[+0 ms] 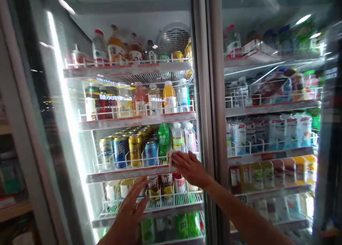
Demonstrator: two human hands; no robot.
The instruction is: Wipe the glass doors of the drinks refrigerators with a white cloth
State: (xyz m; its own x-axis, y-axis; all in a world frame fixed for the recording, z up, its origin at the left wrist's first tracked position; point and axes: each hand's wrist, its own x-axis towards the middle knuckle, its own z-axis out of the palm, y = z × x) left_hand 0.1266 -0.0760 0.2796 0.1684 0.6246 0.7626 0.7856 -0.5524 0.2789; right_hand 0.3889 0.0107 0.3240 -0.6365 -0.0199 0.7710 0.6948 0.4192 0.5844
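Note:
My right hand (191,168) reaches in from the right and lies against the glass door (149,20) of a drinks fridge. Beneath its outstretched fingers is a small whitish cloth (169,160), pressed to the pane and mostly covered. My left hand (130,207) is raised at lower centre with fingers apart and nothing in it; whether it touches the glass I cannot tell. Behind the pane, near my right hand, stand a green bottle (164,139), clear bottles (177,136) and a blue can (151,153). Gold cans (135,150) are further left.
A metal door frame (211,95) divides this door from a second glass door on the right, with bottles and cartons (276,131) behind it. White wire shelves (128,123) hold several rows of drinks. A bright light strip (64,95) runs down the left inside. Reflections cross the glass.

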